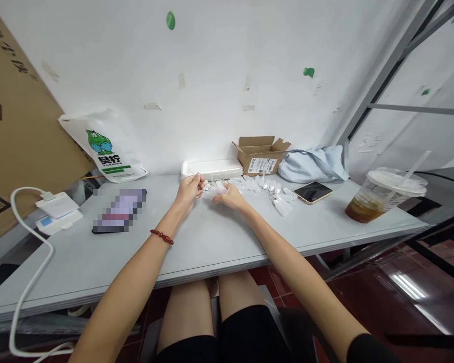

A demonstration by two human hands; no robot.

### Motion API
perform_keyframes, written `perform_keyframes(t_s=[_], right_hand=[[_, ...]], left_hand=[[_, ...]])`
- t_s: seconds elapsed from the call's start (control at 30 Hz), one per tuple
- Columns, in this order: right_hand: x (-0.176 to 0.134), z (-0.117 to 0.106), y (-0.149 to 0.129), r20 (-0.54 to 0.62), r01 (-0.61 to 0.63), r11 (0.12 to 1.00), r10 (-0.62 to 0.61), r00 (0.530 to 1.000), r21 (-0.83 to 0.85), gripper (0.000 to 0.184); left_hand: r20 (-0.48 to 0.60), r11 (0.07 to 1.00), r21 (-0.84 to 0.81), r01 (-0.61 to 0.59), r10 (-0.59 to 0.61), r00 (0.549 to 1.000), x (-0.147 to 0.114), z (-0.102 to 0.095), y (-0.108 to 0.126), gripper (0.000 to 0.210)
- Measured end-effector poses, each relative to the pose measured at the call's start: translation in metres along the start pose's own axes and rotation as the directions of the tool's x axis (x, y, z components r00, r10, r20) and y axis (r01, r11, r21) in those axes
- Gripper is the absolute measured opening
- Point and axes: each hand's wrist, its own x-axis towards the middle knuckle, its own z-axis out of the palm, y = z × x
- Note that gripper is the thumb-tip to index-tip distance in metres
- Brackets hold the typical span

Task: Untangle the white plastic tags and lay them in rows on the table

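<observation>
My left hand (191,190), with a red bead bracelet at the wrist, is closed in a pinch above the table. Whatever its fingertips grip is too small to make out. Close by on the right, my right hand (230,195) has thumb and fingers closed on a translucent plastic piece (220,188). A cluster of similar translucent pieces (252,184) spreads to the right of that hand, some with thin white strings. One larger piece (282,205) lies nearer to me. Behind my hands sits a stack of flat white items (214,168).
The grey table (219,242) bears an open cardboard box (259,156), a light blue cloth bag (314,164), a dark-screened phone (313,192) and a drink cup (382,196). To the left are a blurred phone (121,210), a white charger (58,209) with cable, and a white bag (106,146).
</observation>
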Motion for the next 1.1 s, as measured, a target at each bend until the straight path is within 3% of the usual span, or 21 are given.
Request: perform_keyframes(t_s=[0.2,0.33,0.47,0.53,0.63,0.7,0.77,0.83,0.93,1.03,1.1], right_hand=[[0.004,0.005,-0.005,-0.013,0.032,0.996,-0.033,0.999,-0.087,0.016],[0.004,0.006,-0.007,-0.023,0.024,0.959,-0.032,0.999,-0.281,0.017],[0.0,-0.002,0.0,-0.075,0.004,0.762,-0.07,0.995,-0.648,0.023],[-0.002,-0.009,0.004,-0.12,-0.041,0.684,-0.07,0.99,-0.729,0.025],[-0.002,-0.016,0.005,-0.172,-0.092,0.684,-0.051,0.984,-0.724,0.027],[-0.002,-0.017,0.004,-0.196,-0.105,0.691,-0.054,0.979,-0.716,0.03],[-0.002,-0.016,0.003,-0.21,-0.106,0.681,-0.073,0.975,-0.724,0.032],[-0.002,-0.014,0.003,-0.21,-0.097,0.654,-0.096,0.973,-0.75,0.033],[-0.003,-0.012,0.004,-0.191,-0.086,0.612,-0.107,0.976,-0.786,0.036],[-0.003,-0.013,0.006,-0.178,-0.078,0.589,-0.113,0.978,-0.804,0.039],[-0.003,-0.015,0.007,-0.19,-0.086,0.577,-0.121,0.974,-0.812,0.04]], left_hand=[[-0.131,0.988,-0.157,-0.004,-0.017,0.991,0.006,0.002,-0.002,0.029],[-0.192,0.974,-0.225,-0.037,-0.007,0.981,0.011,0.004,0.001,0.027],[-0.397,0.952,-0.284,-0.117,-0.006,0.918,0.019,-0.011,0.009,0.03],[-0.464,0.955,-0.267,-0.129,-0.01,0.886,0.021,-0.022,0.011,0.029],[-0.372,0.984,-0.177,-0.007,-0.06,0.926,0.019,-0.029,0.01,0.024],[-0.196,0.99,-0.111,0.084,-0.105,0.975,0.015,-0.024,0.007,0.024],[0.015,0.987,-0.022,0.158,-0.158,0.987,0.008,-0.015,0.004,0.027],[0.17,0.971,0.114,0.21,-0.227,0.959,0.001,-0.006,0.001,0.031],[0.315,0.928,0.307,0.211,-0.308,0.898,-0.008,0.004,-0.003,0.038],[0.389,0.908,0.387,0.158,-0.316,0.865,-0.012,0.009,-0.007,0.038],[0.379,0.906,0.401,0.136,-0.3,0.875,-0.014,0.011,-0.01,0.037]])
